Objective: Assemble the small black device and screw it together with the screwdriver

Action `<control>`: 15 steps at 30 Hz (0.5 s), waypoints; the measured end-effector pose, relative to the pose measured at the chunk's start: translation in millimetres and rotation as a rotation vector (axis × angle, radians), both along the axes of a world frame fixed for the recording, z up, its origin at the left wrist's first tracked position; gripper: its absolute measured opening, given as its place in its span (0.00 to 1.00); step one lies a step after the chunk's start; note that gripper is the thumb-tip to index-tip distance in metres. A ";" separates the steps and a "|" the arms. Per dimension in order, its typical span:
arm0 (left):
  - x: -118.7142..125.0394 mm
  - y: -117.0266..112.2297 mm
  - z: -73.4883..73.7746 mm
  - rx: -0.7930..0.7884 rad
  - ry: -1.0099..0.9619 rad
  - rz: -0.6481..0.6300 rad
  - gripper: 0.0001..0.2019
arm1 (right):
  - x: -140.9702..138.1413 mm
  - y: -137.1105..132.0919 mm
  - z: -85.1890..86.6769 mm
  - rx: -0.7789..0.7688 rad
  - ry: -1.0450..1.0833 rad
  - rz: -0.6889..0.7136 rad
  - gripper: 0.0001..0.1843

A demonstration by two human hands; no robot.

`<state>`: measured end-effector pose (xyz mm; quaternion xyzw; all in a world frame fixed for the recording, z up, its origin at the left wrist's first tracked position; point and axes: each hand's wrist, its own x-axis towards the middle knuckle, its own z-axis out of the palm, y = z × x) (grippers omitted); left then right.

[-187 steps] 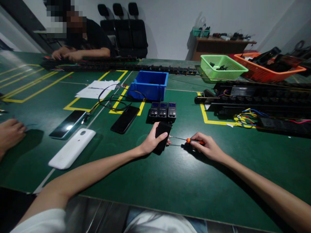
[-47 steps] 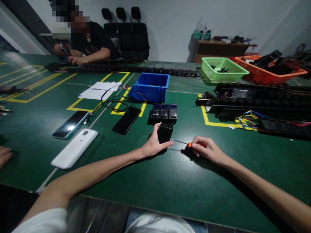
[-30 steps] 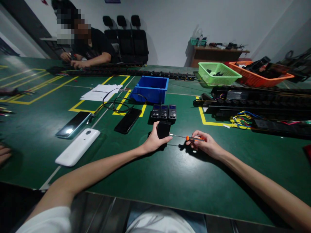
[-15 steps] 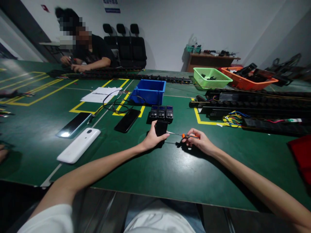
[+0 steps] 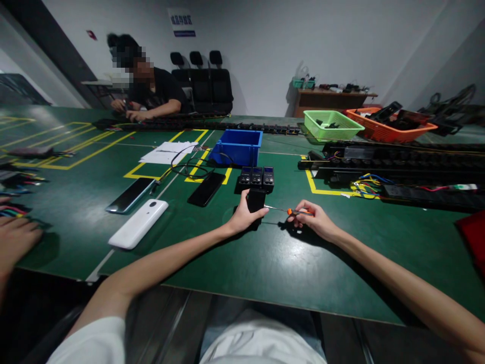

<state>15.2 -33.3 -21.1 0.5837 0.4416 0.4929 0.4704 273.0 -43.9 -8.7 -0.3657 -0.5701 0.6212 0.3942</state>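
at the table's point(image 5: 227, 273) left edge, toward the near corner, a co-worker's hand point(image 5: 18, 237) lies close to loose wires point(image 5: 28, 177). farther back, at the far edge, another person point(image 5: 162, 88) in a dark top bends over a long dark strip point(image 5: 250, 127). next come a silvery phone point(image 5: 131, 195) and, nearer the near edge, a white device point(image 5: 138, 224) with a round dark spot; behind them lie papers point(image 5: 166, 152) and a coiled black cable point(image 5: 182, 174). a black phone point(image 5: 206, 189) lies flat to the right of these. the blue bin point(image 5: 238, 153) stands behind, toward the far edge.

midway along the table, back from the near edge, the left hand point(image 5: 245, 218) grips a black box point(image 5: 256, 201), thumb in front. three small boxes point(image 5: 256, 178) stand in a row just behind it. the right hand point(image 5: 312, 220) pinches the orange and black handle of a screwdriver point(image 5: 302, 213), its shaft pointing left to the box's right side; i cannot tell whether the tip sits in a screw.

toward the far right corner are a green basket point(image 5: 333, 133) and an orange basket point(image 5: 394, 132), with black rails point(image 5: 397, 157) in front. something red point(image 5: 473, 232) lies at the right edge.
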 end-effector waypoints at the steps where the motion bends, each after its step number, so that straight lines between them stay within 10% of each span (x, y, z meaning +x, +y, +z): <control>1: -0.1 0.0 -0.1 0.005 0.001 0.001 0.37 | -0.2 -0.3 0.3 0.002 0.003 0.000 0.13; 15: 1.7 -0.6 -3.1 0.011 -0.056 -0.024 0.36 | 1.3 7.1 -10.1 0.131 -0.074 -0.178 0.14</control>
